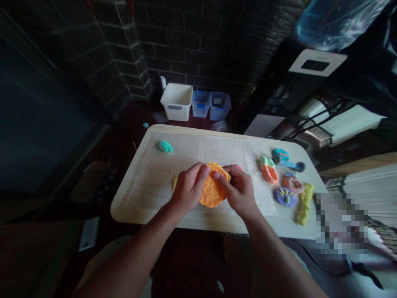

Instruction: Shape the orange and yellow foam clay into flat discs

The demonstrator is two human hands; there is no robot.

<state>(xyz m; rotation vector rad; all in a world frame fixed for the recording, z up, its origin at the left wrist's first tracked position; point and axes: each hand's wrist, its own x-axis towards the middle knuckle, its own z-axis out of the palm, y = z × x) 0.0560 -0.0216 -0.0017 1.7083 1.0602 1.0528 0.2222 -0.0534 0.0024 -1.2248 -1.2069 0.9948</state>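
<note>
Between my two hands is a flat, round disc of orange modelling clay (214, 190), its face turned toward me and its surface dimpled. My left hand (191, 185) pinches its left edge, thumb at the top left. On the other side my right hand (239, 188) grips the right edge with the thumb lying on the face. Behind my left hand a bit of yellow material (175, 183) peeks out. A small pink piece (237, 167) shows just past my right hand, mostly hidden.
Bubble wrap (149, 182) covers much of the wooden table (124, 207). A teal clay lump (165, 146) lies at the back left. Several shaped clay pieces, including a purple disc (284, 197) and a yellow strip (305, 205), lie at right. Bins (177, 97) stand beyond the table.
</note>
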